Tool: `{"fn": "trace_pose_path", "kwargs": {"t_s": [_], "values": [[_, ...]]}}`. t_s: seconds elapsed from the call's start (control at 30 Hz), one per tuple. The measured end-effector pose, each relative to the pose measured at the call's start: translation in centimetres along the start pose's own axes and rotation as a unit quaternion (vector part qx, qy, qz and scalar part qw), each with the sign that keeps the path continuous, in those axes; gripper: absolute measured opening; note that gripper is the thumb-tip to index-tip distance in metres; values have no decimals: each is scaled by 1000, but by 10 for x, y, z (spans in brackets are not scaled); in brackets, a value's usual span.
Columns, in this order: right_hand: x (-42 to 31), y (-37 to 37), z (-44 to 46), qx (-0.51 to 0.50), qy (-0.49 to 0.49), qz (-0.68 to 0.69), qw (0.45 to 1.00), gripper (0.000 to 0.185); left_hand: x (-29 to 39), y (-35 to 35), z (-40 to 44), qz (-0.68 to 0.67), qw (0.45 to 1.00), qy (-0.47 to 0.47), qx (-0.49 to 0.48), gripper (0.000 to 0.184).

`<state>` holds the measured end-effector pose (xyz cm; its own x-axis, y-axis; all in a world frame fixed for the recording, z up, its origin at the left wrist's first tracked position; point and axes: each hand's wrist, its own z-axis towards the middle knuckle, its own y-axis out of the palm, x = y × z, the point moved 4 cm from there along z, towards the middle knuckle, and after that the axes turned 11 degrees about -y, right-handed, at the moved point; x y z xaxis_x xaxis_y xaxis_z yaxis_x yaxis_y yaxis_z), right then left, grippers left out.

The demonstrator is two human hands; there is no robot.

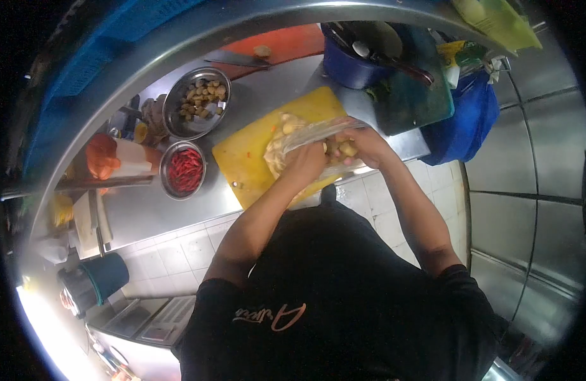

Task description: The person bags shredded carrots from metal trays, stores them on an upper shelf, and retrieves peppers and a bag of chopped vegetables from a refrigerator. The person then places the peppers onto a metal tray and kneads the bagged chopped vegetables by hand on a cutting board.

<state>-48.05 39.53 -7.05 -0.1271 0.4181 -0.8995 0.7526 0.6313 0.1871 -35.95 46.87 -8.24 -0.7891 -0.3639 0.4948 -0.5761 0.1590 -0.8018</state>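
Over a yellow cutting board (242,155), my right hand (369,147) is closed on the side of a clear plastic bag (325,129). Round tan-brown pieces (345,150) show through or at the bag beside its fingers. My left hand (309,162) is at the bag's left part with its fingers bent in; the fingertips are partly hidden, so what they hold cannot be made out. A pile of pale, peeled-looking pieces (279,141) lies on the board left of the bag, close to the left hand.
Left of the board stand a metal bowl (172,122) with brown chunks and a smaller bowl (164,185) of red chillies. A knife (236,61) lies behind. A blue pot (347,66) with utensils and a green board (426,105) are at the back right. A curved metal rail (134,73) arches overhead.
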Motion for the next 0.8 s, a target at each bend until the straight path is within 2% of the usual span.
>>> {"fn": "trace_pose_path", "kwargs": {"t_s": [0.03, 0.13, 0.23, 0.33, 0.43, 0.47, 0.53, 0.57, 0.6, 0.63, 0.67, 0.73, 0.77, 0.8], "values": [[-1, -1, -7, 11, 5, 38, 999, 26, 6, -1, 1, 5, 1000, 0, -27, 39], [-7, 0, -20, 3, 12, 8, 1000, 30, 7, 13, 15, 17, 996, 52, 75, 42], [-7, -3, -33, 10, 4, 51, 999, 33, 17, -4, 8, 20, 998, 32, -48, 43], [-1, -7, -39, -17, 2, 110, 994, 36, 14, -1, 6, -3, 999, 43, -21, 43], [-4, -2, -45, -27, -34, 210, 977, 38, 13, -10, 1, -16, 999, -6, -41, 37], [-4, 2, -46, -6, -62, 200, 978, 39, 6, -6, 4, -148, 986, -29, -68, 37], [-3, 17, -45, 32, -119, 176, 977, 41, -12, 6, 11, -403, 905, -74, -114, 37], [1, 22, -43, 57, -107, 138, 983, 45, -10, 7, 8, -504, 849, -108, -118, 35], [11, 24, -33, 79, -120, -41, 989, 44, -2, 11, 2, -598, 780, -137, -121, 34], [11, 33, -32, 97, -171, -161, 967, 44, 3, 14, -2, -684, 701, -164, -122, 32], [9, 40, -33, 113, -219, -278, 928, 45, 3, 14, 0, -710, 678, -156, -111, 32], [-2, 53, -36, 71, -278, -334, 898, 51, 0, 13, 0, -758, 630, -144, -93, 31], [-8, 59, -38, 49, -306, -361, 880, 54, -3, 13, -4, -757, 609, -213, -101, 33], [-10, 59, -36, 32, -306, -412, 858, 55, -3, 9, -6, -771, 599, -182, -115, 33]]}}
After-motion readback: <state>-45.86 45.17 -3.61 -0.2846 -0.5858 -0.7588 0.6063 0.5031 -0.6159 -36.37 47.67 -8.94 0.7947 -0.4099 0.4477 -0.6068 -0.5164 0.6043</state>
